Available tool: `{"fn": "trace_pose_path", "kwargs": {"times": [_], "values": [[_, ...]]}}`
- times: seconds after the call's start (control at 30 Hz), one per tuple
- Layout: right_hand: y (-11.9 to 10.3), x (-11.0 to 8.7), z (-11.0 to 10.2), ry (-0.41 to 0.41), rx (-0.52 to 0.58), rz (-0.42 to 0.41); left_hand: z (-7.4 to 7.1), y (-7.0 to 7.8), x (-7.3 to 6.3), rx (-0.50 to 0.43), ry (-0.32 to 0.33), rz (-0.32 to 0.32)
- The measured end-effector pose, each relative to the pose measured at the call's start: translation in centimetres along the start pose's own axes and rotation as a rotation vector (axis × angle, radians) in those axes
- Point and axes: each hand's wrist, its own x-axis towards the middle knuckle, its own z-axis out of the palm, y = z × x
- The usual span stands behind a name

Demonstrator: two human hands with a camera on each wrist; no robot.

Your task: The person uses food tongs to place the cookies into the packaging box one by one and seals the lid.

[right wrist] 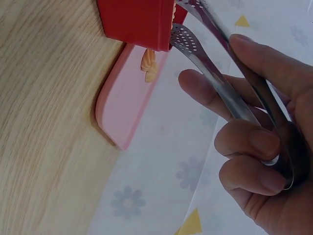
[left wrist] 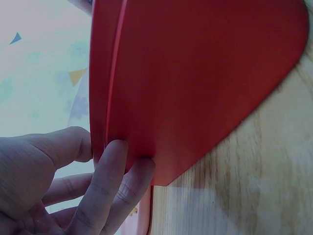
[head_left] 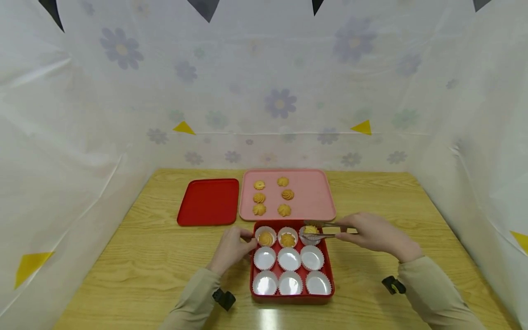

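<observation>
A red box [head_left: 292, 298] holds white paper cups in rows. Piped cookies sit in the back row's left cup [head_left: 265, 229] and middle cup. My right hand [head_left: 377, 236] grips metal tongs [right wrist: 215, 81], whose perforated tips lie either side of a cookie [head_left: 310, 230] at the back right cup. Whether that cookie rests on the cup's bottom is hard to tell. At the box's left side, my left hand [head_left: 232, 250] holds the wall near the back. Its thumb is at the rim and its fingertips [left wrist: 115, 152] press the outer wall.
Behind the box lies a pink tray [head_left: 311, 197] with several piped cookies on its left and middle, such as one cookie [head_left: 287, 195]. A flat red tray [head_left: 209, 201] lies left of it. White floral sheeting [head_left: 280, 142] encloses the wooden table [head_left: 165, 256].
</observation>
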Motion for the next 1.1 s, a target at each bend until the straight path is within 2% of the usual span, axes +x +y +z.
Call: {"fn": "trace_pose_path", "kwargs": {"times": [0.47,1.1], "values": [[-1.0,1.2,0.4,-0.018,-0.010,-0.026,-0.2,-0.2,-0.2,-0.008,-0.019,-0.021],[-1.1,1.4,0.1,-0.025,-0.014,-0.030,0.1,0.0,-0.1,-0.033,-0.005,-0.020]]}}
